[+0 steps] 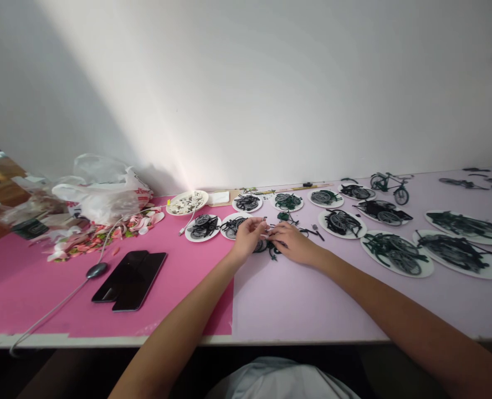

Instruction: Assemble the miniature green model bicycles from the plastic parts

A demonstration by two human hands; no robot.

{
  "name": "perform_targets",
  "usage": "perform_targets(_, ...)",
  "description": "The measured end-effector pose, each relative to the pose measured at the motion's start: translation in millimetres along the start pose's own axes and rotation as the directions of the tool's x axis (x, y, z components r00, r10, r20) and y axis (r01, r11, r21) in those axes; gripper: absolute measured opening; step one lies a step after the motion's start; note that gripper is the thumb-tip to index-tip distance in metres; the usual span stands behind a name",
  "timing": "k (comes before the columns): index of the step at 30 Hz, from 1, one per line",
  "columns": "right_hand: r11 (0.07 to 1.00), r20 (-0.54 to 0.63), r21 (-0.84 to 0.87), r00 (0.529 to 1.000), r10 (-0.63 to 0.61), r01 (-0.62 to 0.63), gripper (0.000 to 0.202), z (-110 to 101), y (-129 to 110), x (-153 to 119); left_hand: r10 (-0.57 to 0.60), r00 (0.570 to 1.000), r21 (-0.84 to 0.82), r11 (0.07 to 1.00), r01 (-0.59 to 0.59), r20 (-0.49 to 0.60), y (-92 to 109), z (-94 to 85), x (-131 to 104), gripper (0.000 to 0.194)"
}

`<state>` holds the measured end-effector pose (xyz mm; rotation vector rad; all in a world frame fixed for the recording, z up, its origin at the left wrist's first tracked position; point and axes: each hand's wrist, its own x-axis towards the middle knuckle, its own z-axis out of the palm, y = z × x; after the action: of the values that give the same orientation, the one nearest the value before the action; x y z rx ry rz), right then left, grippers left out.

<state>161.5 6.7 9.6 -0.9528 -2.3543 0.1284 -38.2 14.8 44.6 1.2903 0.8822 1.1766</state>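
From here, plastic bags (104, 199) sit at the left of the table (312, 310), toward the wall (271, 83), with petals (108, 235) before them. Nearer the front edge lie two phones (140, 282), overlapping; a cord (59, 303) runs left of them. A bowl (169, 209) of small pieces (190, 201) rests right of the bags. Plates (429, 269) of bicycle parts (456, 252) spread from the middle rightward, one model bicycle (400, 193) standing behind some.

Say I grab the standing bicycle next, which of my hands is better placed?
Right, I'd say: your right hand is closer to the bicycle, which stands off to the right, while your left hand would have to cross over.
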Motion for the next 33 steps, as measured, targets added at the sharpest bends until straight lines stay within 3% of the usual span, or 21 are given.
perform_targets(33,0.998,0.01,-0.062,1.0,0.004,-0.004,0.03,1.2,1.3,-0.5,-0.008,1.0,0.028,1.0,0.007,0.025,-1.7,-0.4,1.2,0.05)
